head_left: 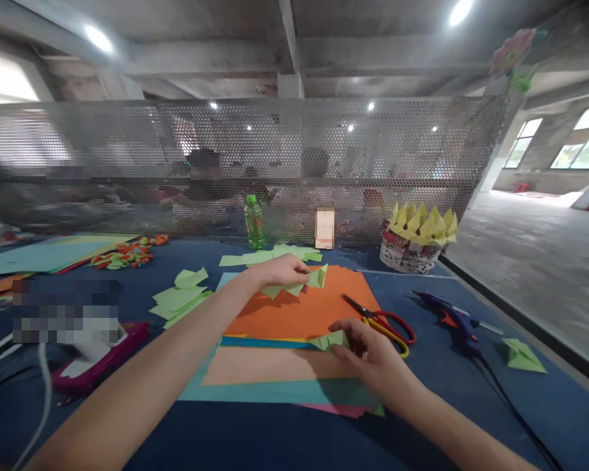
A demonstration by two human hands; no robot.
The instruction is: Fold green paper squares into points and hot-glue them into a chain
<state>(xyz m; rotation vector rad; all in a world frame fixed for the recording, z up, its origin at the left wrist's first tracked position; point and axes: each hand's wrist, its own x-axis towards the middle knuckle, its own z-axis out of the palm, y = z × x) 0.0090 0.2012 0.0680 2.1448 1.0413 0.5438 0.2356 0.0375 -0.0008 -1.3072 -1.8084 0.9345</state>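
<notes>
My left hand (pixel 281 269) reaches over an orange paper sheet (pixel 294 315), its fingers closed on a light green folded paper piece (pixel 318 277). More light green folded pieces (pixel 283 290) lie just under that hand. Nearer to me, my right hand (pixel 366 350) pinches another pale green folded paper (pixel 330 341) between thumb and fingers. Beneath both hands is a stack of coloured paper (pixel 265 366) in orange, blue, peach and teal. Scissors (pixel 385 325) with red and yellow handles rest at the stack's right side, close to my right hand.
A blue glue gun (pixel 454 320) and one folded green piece (pixel 524 355) lie to the right. Behind stand a green bottle (pixel 254 224) and a basket (pixel 407 254) topped with yellow points. Green paper scraps (pixel 181 297) and a magenta power strip (pixel 103 360) are on the left.
</notes>
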